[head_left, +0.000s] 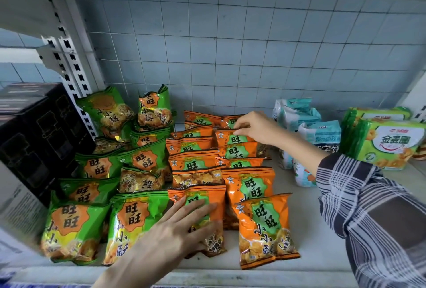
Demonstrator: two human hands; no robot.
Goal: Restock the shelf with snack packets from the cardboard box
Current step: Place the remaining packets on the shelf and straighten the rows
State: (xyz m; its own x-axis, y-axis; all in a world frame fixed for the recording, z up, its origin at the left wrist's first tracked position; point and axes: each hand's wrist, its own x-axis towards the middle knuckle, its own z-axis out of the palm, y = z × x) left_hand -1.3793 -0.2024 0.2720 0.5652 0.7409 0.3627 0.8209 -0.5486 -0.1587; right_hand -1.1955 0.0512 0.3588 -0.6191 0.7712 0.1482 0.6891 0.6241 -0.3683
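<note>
Left hand [166, 234] rests straight fingers on the front orange foil snack packet [217, 195], right hand [255, 126] pinching a rear orange packet [227, 139].

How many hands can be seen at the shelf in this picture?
2. The left hand lies flat on a front orange snack packet; the right hand pinches a rear orange snack packet. None seems hidden.

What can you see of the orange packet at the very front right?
The front orange packet is a glossy, sealed foil-like bag with a green panel of black characters, a cartoon figure at its top corner and snack pictures below. It lies tilted on the white shelf, top overlapping the orange packet behind.
</note>
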